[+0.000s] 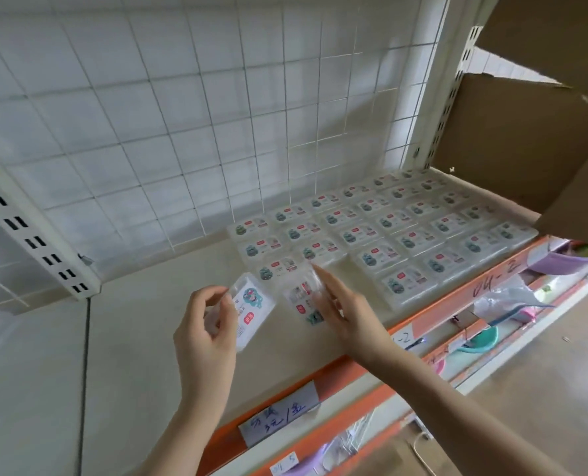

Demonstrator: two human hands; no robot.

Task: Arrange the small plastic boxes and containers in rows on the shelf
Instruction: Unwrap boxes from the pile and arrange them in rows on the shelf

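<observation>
Small clear plastic boxes (pixel 382 231) with teal and red labels lie flat in several rows on the cream shelf (pixel 155 324), filling its right half. My left hand (pixel 205 329) holds one such box (pixel 251 309) tilted above the shelf, thumb and fingers curled round its left end. My right hand (pixel 340 304) grips another clear box (pixel 303 298) just left of the front rows, fingers over its top, the box blurred. The two held boxes are side by side, close to the nearest row's left end.
A white wire grid (pixel 217 115) backs the shelf. A cardboard box (pixel 533 142) stands at the right end. An orange price rail (pixel 320 383) with a handwritten tag (pixel 279 417) runs along the front edge. Lower shelves hold bagged items.
</observation>
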